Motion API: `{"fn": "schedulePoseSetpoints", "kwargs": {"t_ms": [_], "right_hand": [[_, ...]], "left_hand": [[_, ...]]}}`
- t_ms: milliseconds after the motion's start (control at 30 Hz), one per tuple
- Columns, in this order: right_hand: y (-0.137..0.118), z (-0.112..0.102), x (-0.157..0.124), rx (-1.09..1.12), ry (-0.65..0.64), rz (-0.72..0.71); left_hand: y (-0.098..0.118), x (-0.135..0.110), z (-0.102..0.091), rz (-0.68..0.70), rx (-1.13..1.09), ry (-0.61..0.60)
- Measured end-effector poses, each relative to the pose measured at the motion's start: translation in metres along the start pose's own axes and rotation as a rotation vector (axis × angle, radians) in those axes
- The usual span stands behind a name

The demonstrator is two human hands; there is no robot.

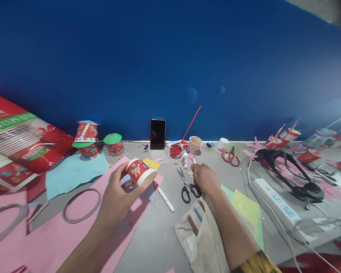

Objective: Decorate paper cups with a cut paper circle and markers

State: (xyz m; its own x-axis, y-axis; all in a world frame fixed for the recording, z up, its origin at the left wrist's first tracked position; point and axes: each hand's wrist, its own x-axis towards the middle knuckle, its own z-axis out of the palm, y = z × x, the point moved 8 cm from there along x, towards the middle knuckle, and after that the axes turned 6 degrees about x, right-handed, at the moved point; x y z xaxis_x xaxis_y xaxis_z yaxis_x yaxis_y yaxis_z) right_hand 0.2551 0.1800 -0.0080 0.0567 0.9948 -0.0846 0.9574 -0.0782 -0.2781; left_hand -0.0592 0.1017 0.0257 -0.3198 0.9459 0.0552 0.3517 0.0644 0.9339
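A cloth bag (199, 231) lies nearest, under the right forearm. The left hand (116, 197) pinches a red cup (140, 171) tipped on its side, held above pink paper (59, 235). The right hand (204, 178) lies by black scissors (186, 185), its fingertips at a pink marker (192, 159); whether it grips anything cannot be told. Farther back, a phone (158, 133) leans on the blue wall (170, 68).

Even, fairly bright light from above; soft short shadows on bench (159, 235). Strong fisheye bend at edges, corners blurred. Two faint lens spots on wall (170, 57).
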Motion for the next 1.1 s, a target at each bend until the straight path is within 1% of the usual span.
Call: {"fn": "schedulePoseSetpoints", "kwargs": {"t_ms": [167, 300, 400, 500, 567, 633, 700, 767, 833, 900, 967, 1100], "right_hand": [[-0.001, 0.000, -0.001, 0.003, 0.010, -0.010], [-0.001, -0.001, -0.003, 0.014, 0.025, -0.017], [-0.001, -0.006, -0.004, 0.029, 0.072, -0.016], [-0.008, -0.014, -0.007, 0.107, 0.170, -0.052], [-0.023, -0.017, -0.014, 0.228, 0.235, -0.165], [-0.046, -0.015, -0.026, 0.322, 0.251, -0.345], [-0.071, -0.007, -0.043, 0.320, 0.211, -0.510], [-0.092, 0.003, -0.057, 0.245, 0.166, -0.601], [-0.102, 0.010, -0.063, 0.147, 0.136, -0.597], [-0.103, 0.013, -0.062, 0.101, 0.132, -0.544], [-0.099, 0.012, -0.059, 0.138, 0.155, -0.501], [-0.093, 0.012, -0.055, 0.370, 0.195, -0.491]], "left_hand": [[0.001, -0.001, 0.001, -0.016, 0.007, -0.024], [0.001, -0.001, 0.001, 0.012, 0.006, -0.024], [0.003, -0.002, 0.003, 0.051, 0.009, -0.036], [0.006, -0.005, 0.006, 0.111, 0.036, -0.033], [0.008, -0.007, 0.009, 0.162, 0.090, -0.037], [0.009, -0.010, 0.014, 0.236, 0.155, -0.046], [0.012, -0.014, 0.018, 0.336, 0.222, -0.055], [0.016, -0.019, 0.021, 0.446, 0.273, -0.060], [0.021, -0.024, 0.024, 0.530, 0.291, -0.081], [0.024, -0.027, 0.026, 0.561, 0.273, -0.119], [0.025, -0.027, 0.027, 0.532, 0.226, -0.150], [0.020, -0.024, 0.030, 0.417, 0.098, -0.202]]}}
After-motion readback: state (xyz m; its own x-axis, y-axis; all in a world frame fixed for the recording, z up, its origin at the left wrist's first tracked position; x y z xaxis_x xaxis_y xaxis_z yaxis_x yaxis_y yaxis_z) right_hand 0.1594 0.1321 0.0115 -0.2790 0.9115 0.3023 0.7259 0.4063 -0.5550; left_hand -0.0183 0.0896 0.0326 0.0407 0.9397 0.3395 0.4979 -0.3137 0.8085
